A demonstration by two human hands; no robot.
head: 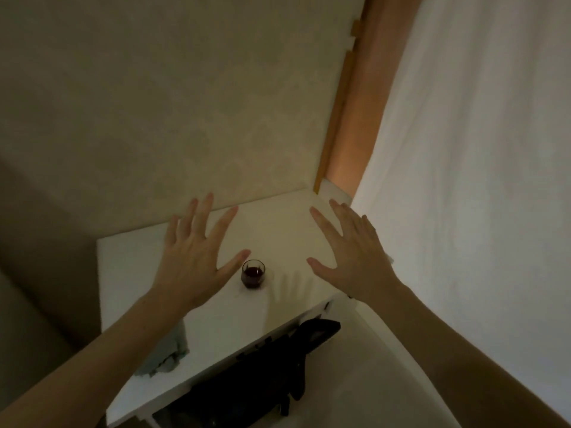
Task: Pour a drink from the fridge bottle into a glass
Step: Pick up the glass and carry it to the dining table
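Note:
A small clear glass (253, 274) holding dark red drink stands upright on a white tabletop (278, 230). My left hand (193, 257) hovers flat just left of the glass, fingers spread, its thumb tip close to the rim. My right hand (352, 257) hovers to the right of the glass, also spread and holding nothing. No bottle is in view.
A grey-blue cloth (168, 353) lies on the table's near left part, partly under my left forearm. Dark fabric (278, 369) hangs at the table's front edge. A patterned wall rises behind, and a white surface (479, 180) stands close on the right.

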